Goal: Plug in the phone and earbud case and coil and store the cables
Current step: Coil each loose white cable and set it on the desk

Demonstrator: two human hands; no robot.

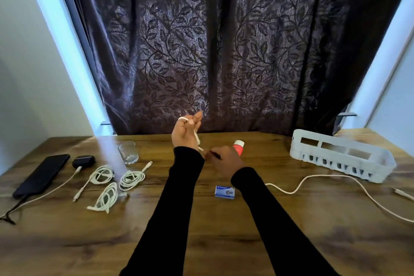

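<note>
The left hand (186, 134) is holding up one end of a white cable (289, 190), the cord looping over its raised fingers and pinched there, while the right hand (224, 162), just at its 4 o'clock, is pinching the same cord below the left wrist and feeding it up. From the right hand the loose length is running out toward 3 o'clock, snaking across the table (224, 242) past the front of the white basket (340, 154), with its far plug lying near the right edge. So the coiling step is in hand, and only beginning: most of this cable is lying uncoiled. Three coils (116, 184) are already sitting at 9 o'clock from the hands, and beyond them the phone (42, 175) and the earbud case (84, 161) each appear to be plugged in. A glass (128, 152) is standing behind the coils, a red-and-white tube (238, 147) is touching the right hand's far side, and a small blue box (224, 192) is lying at 6 o'clock. Next, I judge, the right hand is needing to wrap turn after turn round the left fingers, drawing slack without snagging the basket.
</note>
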